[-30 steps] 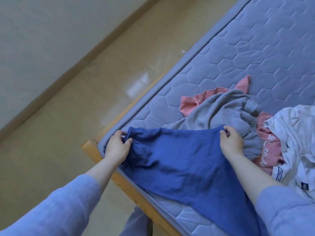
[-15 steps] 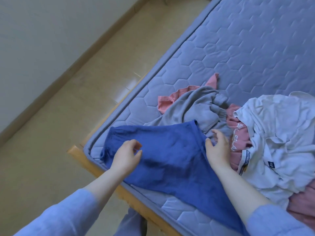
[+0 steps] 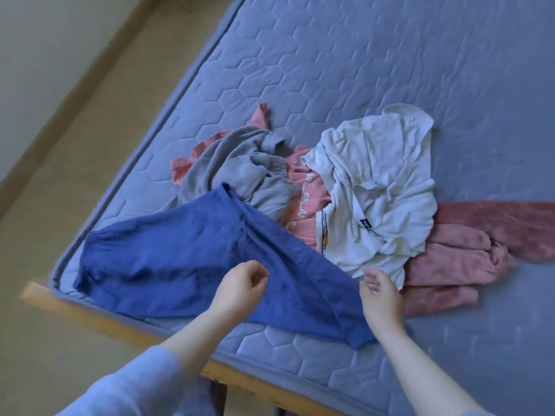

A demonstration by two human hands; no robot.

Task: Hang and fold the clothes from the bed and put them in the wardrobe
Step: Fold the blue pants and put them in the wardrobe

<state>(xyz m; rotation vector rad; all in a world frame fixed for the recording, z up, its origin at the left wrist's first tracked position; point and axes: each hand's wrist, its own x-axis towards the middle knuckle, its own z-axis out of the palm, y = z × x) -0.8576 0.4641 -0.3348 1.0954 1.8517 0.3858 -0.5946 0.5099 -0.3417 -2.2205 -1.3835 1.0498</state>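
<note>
There it was, your blue garment (image 3: 186, 256), spread nearly flat on the quilted mattress (image 3: 330, 70), one end right at the mattress corner above the wooden bed frame (image 3: 75, 307). Your left hand (image 3: 240, 291) hung over the middle of the blue garment's near edge, fingers loosely curled, gripping nothing; whether it touched the cloth I could not tell. Your right hand (image 3: 381, 298) sat at the blue garment's far-right tip, fingers relaxed and slack too, and it held nothing. Beyond the blue garment, a grey garment (image 3: 234, 166) lay bunched, its lower part tucked under the blue cloth's top corner. Just to the right of the blue garment, you had a salmon shirt with white lettering (image 3: 303, 202), touching its edge and partly under the grey piece. A crumpled white shirt (image 3: 378, 175) lay over that salmon shirt, its hem close to your right hand. Further right of the blue garment, a dusty pink garment (image 3: 450, 259) stretched out from under the white shirt. Your light blue sleeve (image 3: 135, 385) showed low on the near side, over the floor (image 3: 90, 151).
</note>
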